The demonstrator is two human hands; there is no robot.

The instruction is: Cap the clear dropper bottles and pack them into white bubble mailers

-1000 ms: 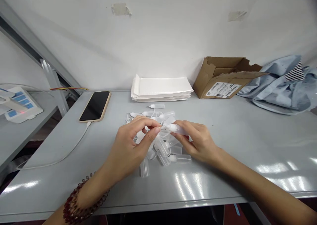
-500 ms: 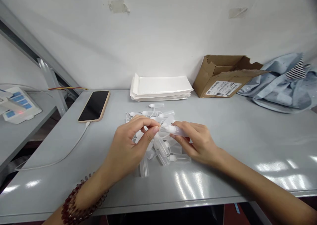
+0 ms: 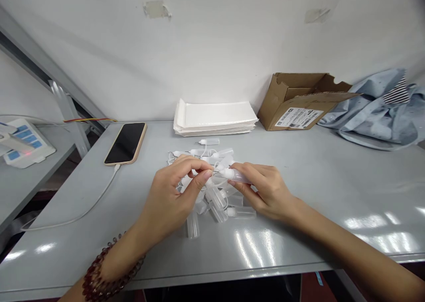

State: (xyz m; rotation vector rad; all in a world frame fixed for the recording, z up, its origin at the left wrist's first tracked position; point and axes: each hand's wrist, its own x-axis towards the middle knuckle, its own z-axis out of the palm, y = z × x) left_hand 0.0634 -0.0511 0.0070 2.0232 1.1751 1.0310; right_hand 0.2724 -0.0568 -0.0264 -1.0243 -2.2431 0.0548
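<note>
Between thumb and fingers, my right hand [image 3: 264, 187] grips a small translucent needle-tip bottle [image 3: 237, 175], lying sideways with its white cap and thin metal needle pointing left. My left hand [image 3: 177, 189] is closed in a pinch at the needle's tip. Whatever its fingertips hold there is too small to make out. Under and around both hands lies a pile of similar clear bottles [image 3: 217, 198] with white caps, some with thin looped straps. Part of the pile is hidden by my hands. One bottle [image 3: 210, 141] lies apart at the back.
White padded envelopes [image 3: 215, 114] are stacked against the wall. To their right stand an open cardboard box [image 3: 277, 105] and a light blue cloth bundle [image 3: 375, 111]. A phone [image 3: 126, 143] with a charging cable [image 3: 99, 199] lies left on the grey table [image 3: 315, 173].
My left fingertips have shifted slightly left from the bottle's cap, and more of the needle shows between them. My right hand keeps its grip on the bottle.
</note>
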